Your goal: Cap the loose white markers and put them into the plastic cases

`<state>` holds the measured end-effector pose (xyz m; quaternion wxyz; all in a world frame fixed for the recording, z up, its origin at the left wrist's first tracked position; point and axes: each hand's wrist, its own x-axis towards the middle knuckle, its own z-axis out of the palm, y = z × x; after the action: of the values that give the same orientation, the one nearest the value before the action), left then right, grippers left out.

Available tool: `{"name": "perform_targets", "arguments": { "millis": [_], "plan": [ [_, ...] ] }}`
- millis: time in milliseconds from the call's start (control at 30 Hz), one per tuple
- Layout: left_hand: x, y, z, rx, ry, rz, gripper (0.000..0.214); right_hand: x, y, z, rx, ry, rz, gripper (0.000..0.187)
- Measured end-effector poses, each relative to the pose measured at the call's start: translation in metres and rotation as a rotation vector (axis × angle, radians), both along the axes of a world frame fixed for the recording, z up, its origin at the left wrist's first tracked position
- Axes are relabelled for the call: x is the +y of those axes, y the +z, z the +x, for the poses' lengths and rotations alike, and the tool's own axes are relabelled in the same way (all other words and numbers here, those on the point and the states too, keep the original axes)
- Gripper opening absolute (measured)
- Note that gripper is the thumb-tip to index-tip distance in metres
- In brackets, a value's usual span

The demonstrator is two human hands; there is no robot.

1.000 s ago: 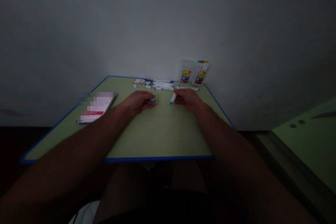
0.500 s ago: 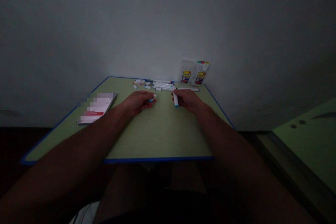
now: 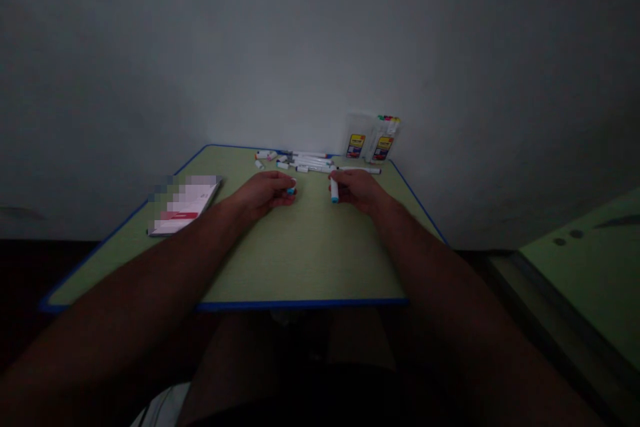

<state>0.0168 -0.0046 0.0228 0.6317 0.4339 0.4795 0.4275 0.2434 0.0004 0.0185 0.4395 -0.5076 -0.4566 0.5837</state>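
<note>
Between the fingertips of my left hand (image 3: 267, 189) is a small white marker cap (image 3: 292, 187) with a blue end. My right hand (image 3: 356, 188) is closed around a white marker (image 3: 335, 189) whose blue end points down toward me. The two hands are apart over the table, with a gap between cap and marker. Behind them lie several white markers (image 3: 310, 161) in a loose pile, with loose white caps (image 3: 283, 165) beside them. Another marker (image 3: 367, 171) lies just beyond my right hand.
Two clear plastic marker cases stand against the wall at the back right; one case (image 3: 383, 143) holds markers with coloured ends, the other (image 3: 356, 141) looks empty. A pale notebook or pad (image 3: 186, 207), partly blurred, lies on the left. The green table (image 3: 300, 267) has a blue edge.
The cap in my left hand has turned, its blue end now showing more toward me. The marker in my right hand has shifted only slightly.
</note>
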Motion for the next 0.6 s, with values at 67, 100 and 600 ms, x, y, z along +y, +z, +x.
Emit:
{"name": "perform_targets", "arguments": {
  "millis": [67, 100, 600],
  "plan": [
    [-0.001, 0.0012, 0.0005, 0.01, 0.003, -0.002, 0.013, -0.0003, 0.0003, -0.0005, 0.006, -0.005, -0.005, 0.02],
    [-0.0013, 0.0013, 0.0006, 0.013, 0.002, -0.003, 0.013, -0.0006, 0.0005, -0.0007, 0.011, -0.006, -0.005, 0.02],
    [0.0006, -0.0024, -0.0006, 0.02, 0.023, 0.046, 0.007, -0.0051, 0.0051, -0.0013, -0.016, 0.016, 0.026, 0.017]
  ]
}}
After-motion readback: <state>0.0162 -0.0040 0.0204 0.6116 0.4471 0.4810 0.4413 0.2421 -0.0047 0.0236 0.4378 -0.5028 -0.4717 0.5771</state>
